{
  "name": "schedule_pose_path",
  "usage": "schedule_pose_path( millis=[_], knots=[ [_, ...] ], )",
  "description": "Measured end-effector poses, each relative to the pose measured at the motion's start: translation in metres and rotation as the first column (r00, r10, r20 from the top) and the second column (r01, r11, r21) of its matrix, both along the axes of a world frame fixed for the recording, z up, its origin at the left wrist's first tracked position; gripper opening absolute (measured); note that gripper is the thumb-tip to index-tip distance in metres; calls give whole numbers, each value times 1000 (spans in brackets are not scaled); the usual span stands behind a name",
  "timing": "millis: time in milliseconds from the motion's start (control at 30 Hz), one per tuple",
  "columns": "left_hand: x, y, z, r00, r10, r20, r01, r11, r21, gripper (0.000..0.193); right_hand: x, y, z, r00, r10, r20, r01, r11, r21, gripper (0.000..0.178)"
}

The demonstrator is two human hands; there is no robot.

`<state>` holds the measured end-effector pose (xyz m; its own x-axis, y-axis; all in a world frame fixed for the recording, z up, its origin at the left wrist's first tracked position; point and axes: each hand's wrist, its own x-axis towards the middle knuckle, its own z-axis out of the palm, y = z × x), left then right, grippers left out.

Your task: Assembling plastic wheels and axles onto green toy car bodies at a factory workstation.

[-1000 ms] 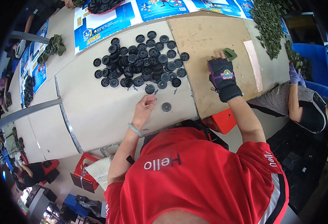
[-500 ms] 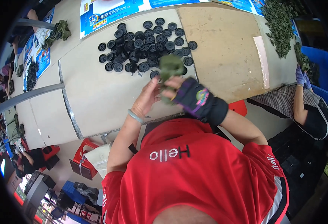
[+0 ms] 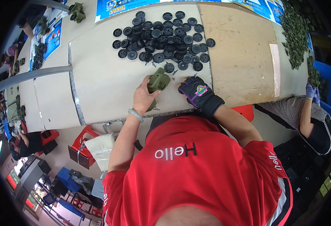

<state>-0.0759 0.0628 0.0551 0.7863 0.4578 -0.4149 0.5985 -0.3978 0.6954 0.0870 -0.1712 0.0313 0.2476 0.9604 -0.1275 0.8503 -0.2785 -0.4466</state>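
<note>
My left hand (image 3: 143,97) is closed around an olive-green plastic toy vehicle body (image 3: 159,80), held over the table near its front edge. My right hand (image 3: 198,93), in a black fingerless glove with purple trim, rests low at the tabletop to the right of it. Its fingers are drawn together, and whatever they may pinch is too small to see. Just beyond both hands lie a few small grey pins (image 3: 175,72). A heap of black plastic wheels (image 3: 156,34) spreads behind them.
Brown board (image 3: 241,52) covers the table's right part, with a pile of small green pieces (image 3: 295,41) at its far right. A metal bar (image 3: 33,78) crosses on the left. Another green vehicle body (image 3: 77,12) stands far left. A co-worker's gloved hands (image 3: 311,91) are at right.
My right hand has let go of the green vehicle body and moved right, down to the tabletop. The body now sits in my left hand alone. The whole view has shifted slightly.
</note>
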Motion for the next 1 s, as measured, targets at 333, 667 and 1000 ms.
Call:
schedule_pose_path(
  millis=[333,667,1000],
  knots=[
    [-12,-53,-31,912,-409,-14,349,760,549,86,15,-20,25,919,-292,-267,298,954,-18,49],
    [-21,-34,-3,957,-287,-46,279,861,426,93,21,20,57,956,-102,-276,133,986,96,56],
    [-34,-41,-24,968,-220,-119,250,857,451,63,24,75,43,955,255,-151,-249,967,57,45]
  ],
)
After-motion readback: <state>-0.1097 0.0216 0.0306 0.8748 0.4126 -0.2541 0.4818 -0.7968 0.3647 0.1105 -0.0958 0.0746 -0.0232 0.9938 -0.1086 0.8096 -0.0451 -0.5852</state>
